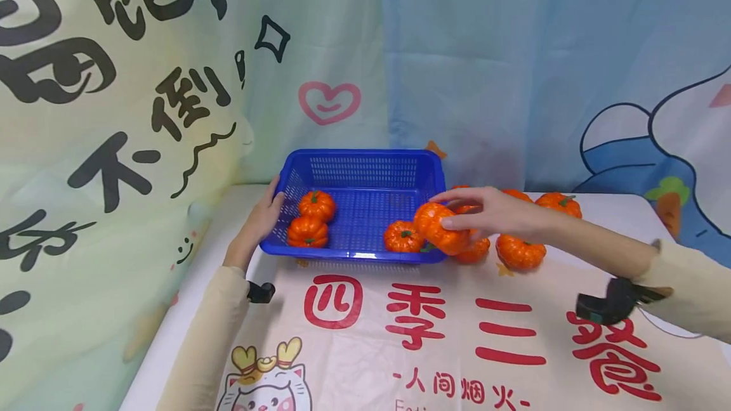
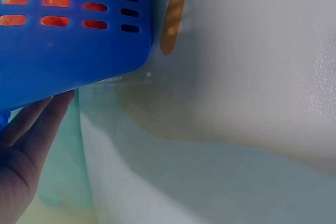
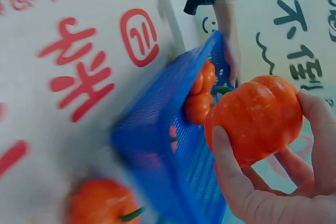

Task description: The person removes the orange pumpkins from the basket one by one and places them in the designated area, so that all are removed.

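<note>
A blue plastic basket stands on the table. Two small orange pumpkins lie at its left side and a third pumpkin near its front right. My left hand grips the basket's left rim; in the left wrist view, its fingers touch the outer wall. Over the basket's right edge, my right hand holds a pumpkin between thumb and fingers. The right wrist view shows this pumpkin clearly, its green stem facing the basket.
Several more pumpkins lie right of the basket, among them one in front and one farther back. A printed cloth covers the table. Behind it hangs a decorated curtain.
</note>
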A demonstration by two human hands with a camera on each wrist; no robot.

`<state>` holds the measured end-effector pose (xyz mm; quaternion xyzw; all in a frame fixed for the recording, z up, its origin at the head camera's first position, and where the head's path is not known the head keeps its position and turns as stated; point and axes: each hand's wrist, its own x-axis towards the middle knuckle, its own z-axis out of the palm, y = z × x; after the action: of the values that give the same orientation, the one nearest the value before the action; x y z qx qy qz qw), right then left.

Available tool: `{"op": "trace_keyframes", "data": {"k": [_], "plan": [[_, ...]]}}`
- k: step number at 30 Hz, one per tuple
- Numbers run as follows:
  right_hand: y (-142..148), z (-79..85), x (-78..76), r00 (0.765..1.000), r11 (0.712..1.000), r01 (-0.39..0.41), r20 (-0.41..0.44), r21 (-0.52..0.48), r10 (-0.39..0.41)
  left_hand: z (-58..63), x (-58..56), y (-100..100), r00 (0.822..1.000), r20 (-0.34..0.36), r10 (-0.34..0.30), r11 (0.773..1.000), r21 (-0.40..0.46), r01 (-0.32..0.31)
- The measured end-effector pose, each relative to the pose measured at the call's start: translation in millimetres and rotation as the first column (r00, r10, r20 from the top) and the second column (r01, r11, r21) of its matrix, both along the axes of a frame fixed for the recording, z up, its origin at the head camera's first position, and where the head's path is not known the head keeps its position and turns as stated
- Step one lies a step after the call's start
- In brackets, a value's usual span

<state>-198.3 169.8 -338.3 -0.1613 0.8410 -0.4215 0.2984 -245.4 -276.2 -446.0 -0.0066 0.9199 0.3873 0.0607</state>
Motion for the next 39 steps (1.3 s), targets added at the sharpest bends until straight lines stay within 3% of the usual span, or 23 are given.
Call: {"op": "trace_keyframes", "data": {"k": [7,14,24,39], "plan": [[71.4,-24.4,43.2,0.981,0.983,0.179,-0.088,0.03,-0.175,3.4,0.6,0.4,1.0,0.011,-0.001,1.0,0.004,0.001],[112.3,-51.9,61.9,0.951,0.955,0.296,-0.09,-0.003,-0.295,3.3,0.5,0.0,1.0,0.007,-0.001,1.0,0.004,0.001],[142.8,-72.3,74.3,0.933,0.935,0.354,-0.079,0.035,-0.35,2.1,0.5,-0.1,1.0,0.019,0.005,1.0,0.01,-0.005],[151.4,-74.8,71.8,0.922,0.922,0.386,-0.045,0.036,-0.385,-0.3,0.5,-0.4,1.0,0.026,0.005,1.0,0.008,-0.005]]}}
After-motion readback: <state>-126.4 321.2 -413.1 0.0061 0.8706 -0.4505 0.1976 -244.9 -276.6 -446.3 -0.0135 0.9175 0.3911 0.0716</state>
